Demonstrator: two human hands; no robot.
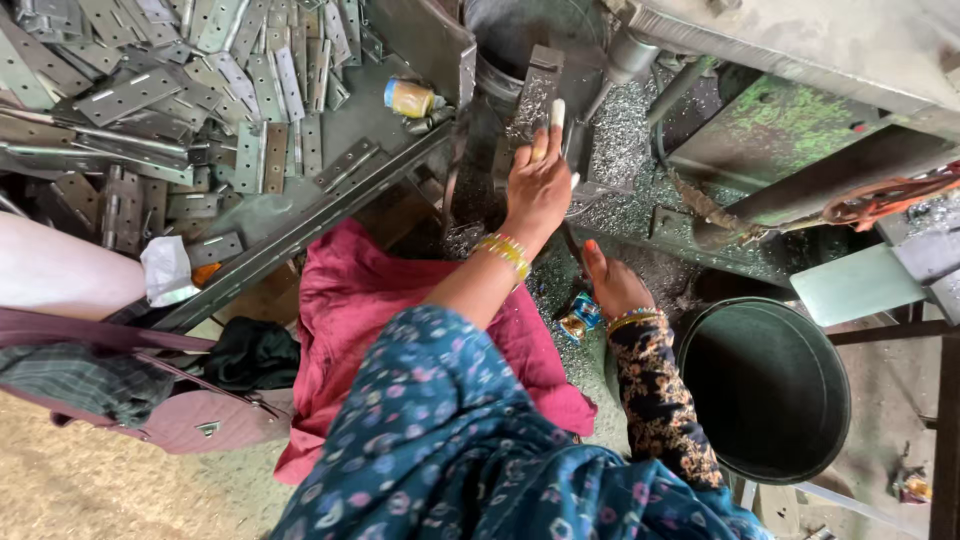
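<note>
My left hand (538, 185) reaches up to a press machine and holds the lower end of a long grey metal hinge plate (537, 95) standing in the machine's slot. A white cover sits on its index finger, and yellow bangles ring the wrist. My right hand (612, 285) lies lower, on the machine bed covered in metal shavings (625, 140). Its fingers curl down out of sight, so I cannot tell whether it grips anything. A small blue and gold wrapper (580, 318) lies beside that wrist.
A big pile of grey hinge plates (190, 90) fills a tray at the upper left, with a small yellow jar (410, 98) at its edge. A dark round bucket (765, 385) stands at the right. A pink cloth (350, 300) and a handbag (190, 420) lie at the left.
</note>
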